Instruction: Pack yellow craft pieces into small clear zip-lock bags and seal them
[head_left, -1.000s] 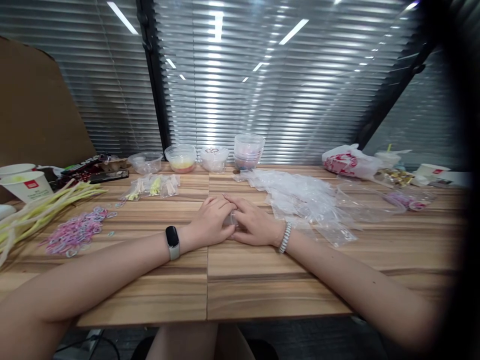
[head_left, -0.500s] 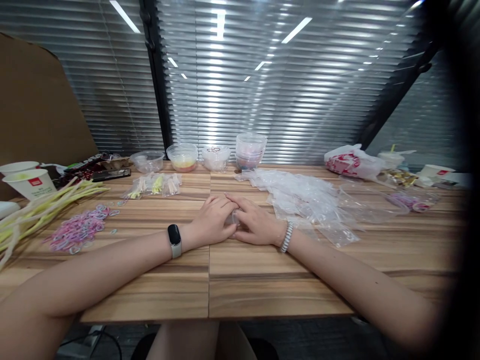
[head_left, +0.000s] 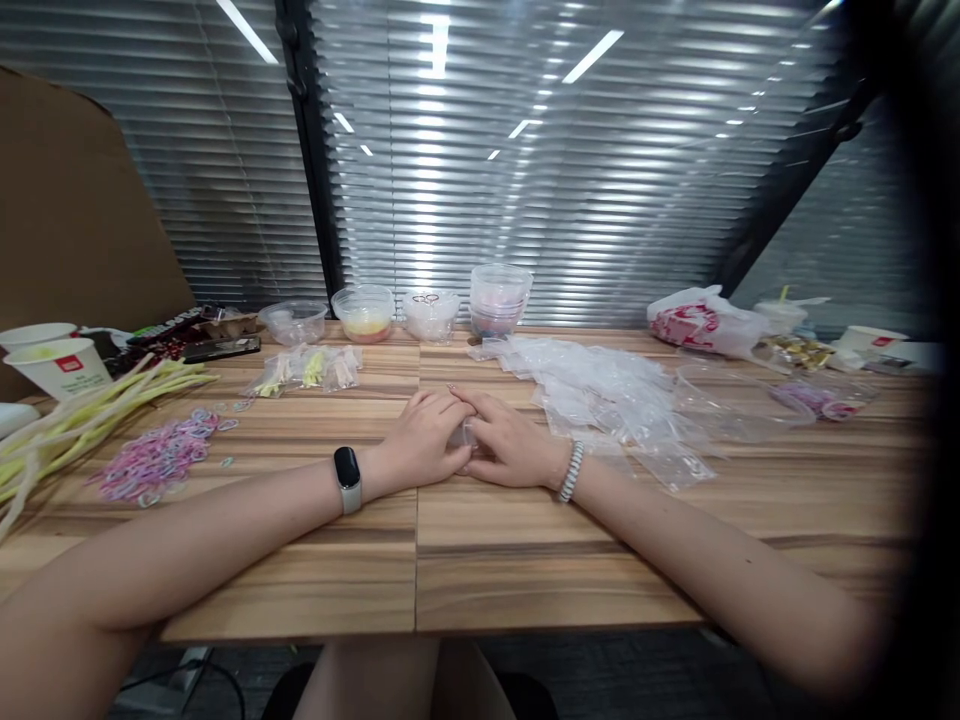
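Observation:
My left hand (head_left: 425, 440) and my right hand (head_left: 510, 440) meet at the middle of the wooden table (head_left: 480, 570). Their fingers curl round a small clear plastic piece (head_left: 463, 434), mostly hidden between them, which looks like a bag. Fingertips of both hands touch above it. To the right of my right hand lies a spread pile of clear plastic bags (head_left: 600, 385). Left of my left hand are small filled bags (head_left: 315, 368) and a heap of pink and purple rings (head_left: 161, 455).
Clear tubs (head_left: 364, 314) and a stack of clear cups (head_left: 500, 300) stand along the back by the blinds. Yellow strips (head_left: 82, 420) and paper cups (head_left: 64, 368) are at the far left. A red and white bag (head_left: 701, 318) sits at the back right.

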